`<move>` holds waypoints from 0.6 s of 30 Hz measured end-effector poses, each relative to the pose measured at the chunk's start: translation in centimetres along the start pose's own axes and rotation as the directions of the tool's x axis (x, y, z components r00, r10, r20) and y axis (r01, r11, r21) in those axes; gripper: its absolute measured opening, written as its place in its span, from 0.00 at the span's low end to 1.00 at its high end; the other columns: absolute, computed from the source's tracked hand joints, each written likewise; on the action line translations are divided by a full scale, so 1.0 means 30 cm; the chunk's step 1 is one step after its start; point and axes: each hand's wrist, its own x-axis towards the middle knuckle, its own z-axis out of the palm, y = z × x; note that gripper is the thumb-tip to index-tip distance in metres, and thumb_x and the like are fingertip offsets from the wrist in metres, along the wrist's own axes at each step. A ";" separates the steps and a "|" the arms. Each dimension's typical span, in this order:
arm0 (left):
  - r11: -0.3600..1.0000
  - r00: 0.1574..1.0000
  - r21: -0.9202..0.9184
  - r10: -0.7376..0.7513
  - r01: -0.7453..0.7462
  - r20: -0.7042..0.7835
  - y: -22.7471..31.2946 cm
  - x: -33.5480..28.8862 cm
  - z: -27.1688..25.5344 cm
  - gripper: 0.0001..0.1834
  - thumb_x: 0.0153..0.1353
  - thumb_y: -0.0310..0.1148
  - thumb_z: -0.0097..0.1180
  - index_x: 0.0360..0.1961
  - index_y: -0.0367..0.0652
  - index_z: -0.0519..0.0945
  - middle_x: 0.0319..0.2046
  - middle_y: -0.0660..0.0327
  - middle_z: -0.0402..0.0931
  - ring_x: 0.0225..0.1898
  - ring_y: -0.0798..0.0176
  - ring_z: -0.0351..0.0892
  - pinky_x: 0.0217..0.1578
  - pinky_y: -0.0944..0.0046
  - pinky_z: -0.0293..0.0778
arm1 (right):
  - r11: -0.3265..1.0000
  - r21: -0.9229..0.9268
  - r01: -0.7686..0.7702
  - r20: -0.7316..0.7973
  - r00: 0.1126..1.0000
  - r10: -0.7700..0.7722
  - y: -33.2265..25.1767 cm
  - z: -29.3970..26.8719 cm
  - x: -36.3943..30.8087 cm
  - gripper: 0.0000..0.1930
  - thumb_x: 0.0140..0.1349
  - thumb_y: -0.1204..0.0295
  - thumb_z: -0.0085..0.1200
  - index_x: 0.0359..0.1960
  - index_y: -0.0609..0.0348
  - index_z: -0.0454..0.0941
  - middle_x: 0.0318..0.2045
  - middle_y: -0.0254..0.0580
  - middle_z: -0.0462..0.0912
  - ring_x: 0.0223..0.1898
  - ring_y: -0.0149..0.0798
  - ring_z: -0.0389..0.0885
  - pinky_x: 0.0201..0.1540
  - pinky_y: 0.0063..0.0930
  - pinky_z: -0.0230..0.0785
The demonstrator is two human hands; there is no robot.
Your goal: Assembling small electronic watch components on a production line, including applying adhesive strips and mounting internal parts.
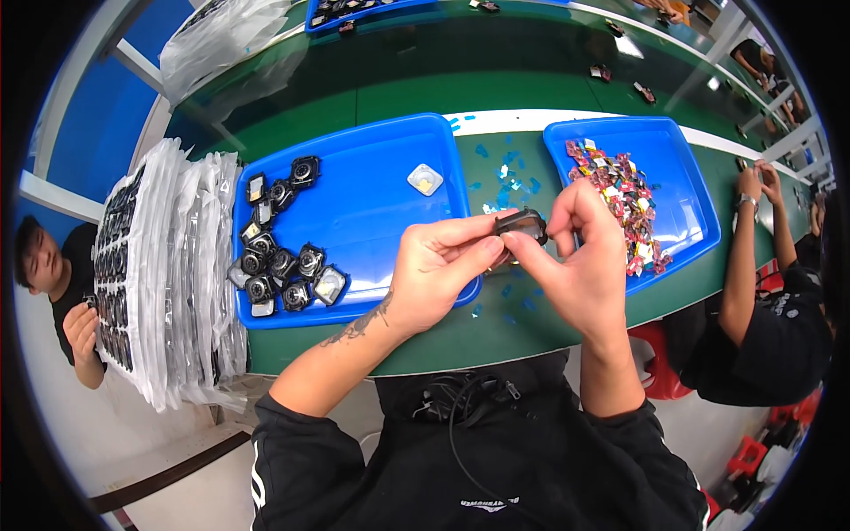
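Above the front edge of the table, my left hand (443, 265) pinches a black watch case (522, 228) between thumb and fingers. My right hand (580, 257) is closed at the case's right side, its thumb pressed on the near edge and its fingers curled behind. The case is tilted, so its underside is hidden. To the left, a blue tray (381, 221) carries several black watch cases (282, 263) with round backs, plus one clear square piece (425, 180) lying apart. On the right, another blue tray (691, 208) holds a heap of small pink and multicoloured parts (624, 199).
Blue film scraps (513, 181) litter the green table (310, 350) between the trays. Stacked plastic-wrapped sheets of black parts (168, 274) rise at the left edge, with a person (66, 274) behind. A co-worker's arms (744, 239) are at the right. A green conveyor (425, 71) crosses the back, carrying scattered parts.
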 end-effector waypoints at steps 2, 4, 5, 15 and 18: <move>0.999 0.999 -0.030 0.015 -0.014 0.046 -0.003 -0.005 -0.001 0.17 0.67 0.25 0.52 0.54 0.28 0.75 0.46 0.55 0.79 0.42 0.69 0.78 0.44 0.69 0.75 | 0.986 0.142 0.091 -0.102 0.992 -0.077 -0.007 0.015 -0.001 0.18 0.46 0.78 0.68 0.30 0.59 0.66 0.23 0.33 0.68 0.22 0.28 0.65 0.26 0.21 0.66; 0.998 1.000 -0.056 0.015 -0.014 0.017 -0.012 0.004 0.004 0.16 0.67 0.25 0.51 0.54 0.28 0.75 0.46 0.55 0.79 0.41 0.69 0.79 0.43 0.69 0.76 | 0.963 0.258 0.075 -0.099 0.994 -0.051 0.017 0.041 0.001 0.18 0.46 0.79 0.67 0.32 0.60 0.67 0.28 0.36 0.71 0.27 0.29 0.70 0.30 0.22 0.68; 0.996 1.000 -0.084 0.019 -0.020 -0.015 -0.016 0.009 0.008 0.16 0.67 0.25 0.51 0.54 0.29 0.75 0.45 0.55 0.79 0.41 0.69 0.79 0.43 0.69 0.76 | 0.958 0.273 0.090 -0.102 0.993 -0.064 0.028 0.048 0.008 0.18 0.46 0.79 0.67 0.32 0.60 0.66 0.28 0.36 0.71 0.27 0.29 0.71 0.31 0.22 0.69; 0.954 0.986 -0.301 -0.061 0.011 -0.158 -0.015 0.036 0.005 0.08 0.67 0.26 0.52 0.45 0.34 0.72 0.42 0.53 0.80 0.43 0.62 0.82 0.47 0.65 0.80 | 0.916 -0.119 0.383 -0.171 0.901 -0.398 0.040 0.115 -0.080 0.30 0.39 0.78 0.72 0.49 0.58 0.76 0.39 0.43 0.75 0.39 0.43 0.77 0.41 0.32 0.73; 0.957 0.987 -0.290 -0.072 0.027 -0.146 0.006 0.031 0.021 0.10 0.66 0.25 0.52 0.46 0.34 0.71 0.42 0.52 0.79 0.43 0.63 0.81 0.46 0.66 0.80 | 0.911 -0.010 0.411 -0.251 0.881 -0.401 0.056 0.125 -0.075 0.24 0.44 0.83 0.66 0.47 0.62 0.76 0.34 0.44 0.77 0.33 0.42 0.79 0.36 0.28 0.74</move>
